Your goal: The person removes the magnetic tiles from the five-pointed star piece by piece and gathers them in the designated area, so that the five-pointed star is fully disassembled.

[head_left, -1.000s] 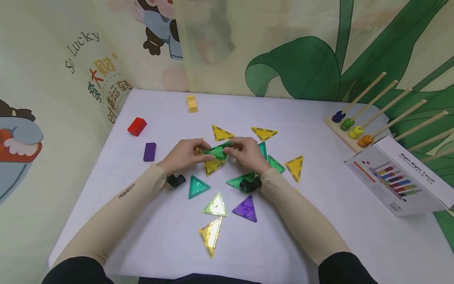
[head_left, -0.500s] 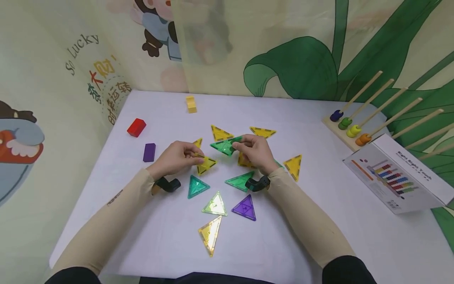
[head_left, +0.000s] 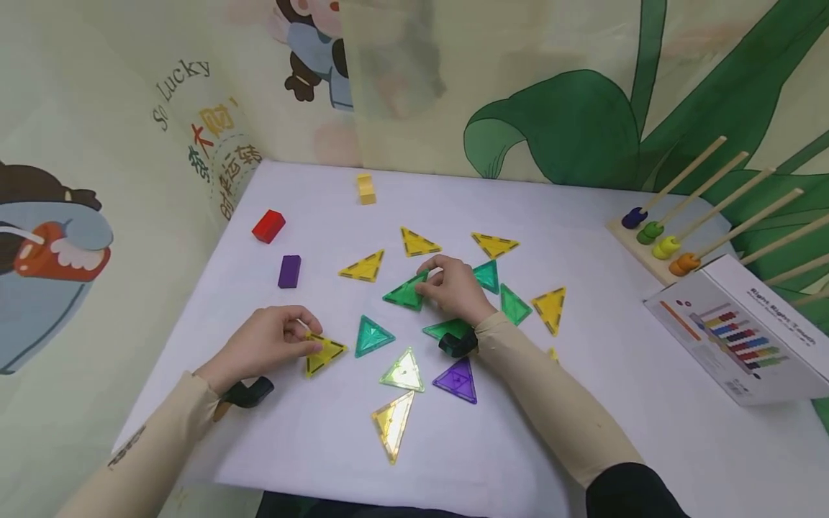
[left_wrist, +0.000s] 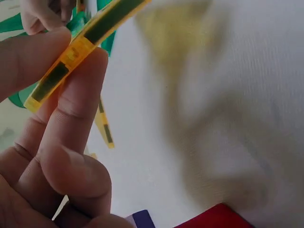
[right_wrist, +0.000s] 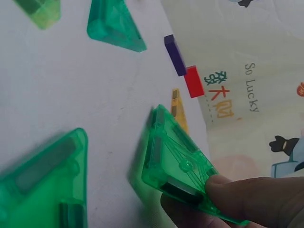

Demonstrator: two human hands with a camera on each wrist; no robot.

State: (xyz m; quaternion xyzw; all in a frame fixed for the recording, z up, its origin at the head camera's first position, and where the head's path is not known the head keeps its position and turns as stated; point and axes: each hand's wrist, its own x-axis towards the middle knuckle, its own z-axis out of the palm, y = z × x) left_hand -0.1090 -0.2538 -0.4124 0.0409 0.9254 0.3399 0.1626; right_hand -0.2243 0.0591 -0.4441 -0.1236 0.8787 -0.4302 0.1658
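Observation:
My left hand (head_left: 265,342), at the left front of the table, pinches a yellow triangular magnetic tile (head_left: 329,352) between thumb and finger. In the left wrist view that yellow tile (left_wrist: 76,54) is seen edge-on, raised above its shadow on the cloth. Near the middle, my right hand (head_left: 455,288) pinches a green triangular magnetic tile (head_left: 404,295) by one end. The right wrist view has this green tile (right_wrist: 178,164) tilted, with the thumb on its upper face. A teal triangular tile (head_left: 373,336) lies between the two hands.
Around the hands lie yellow tiles (head_left: 364,267), green tiles (head_left: 514,305), a purple tile (head_left: 457,381) and a pale green tile (head_left: 404,371). Red (head_left: 268,226), purple (head_left: 289,271) and yellow (head_left: 365,188) blocks stand farther back. A pegged bead rack (head_left: 641,248) and white box (head_left: 732,331) occupy the right.
The hands were together at the green and yellow tiles and have parted. My left hand has carried the yellow tile toward the front left. My right hand keeps the green tile, now slightly lower.

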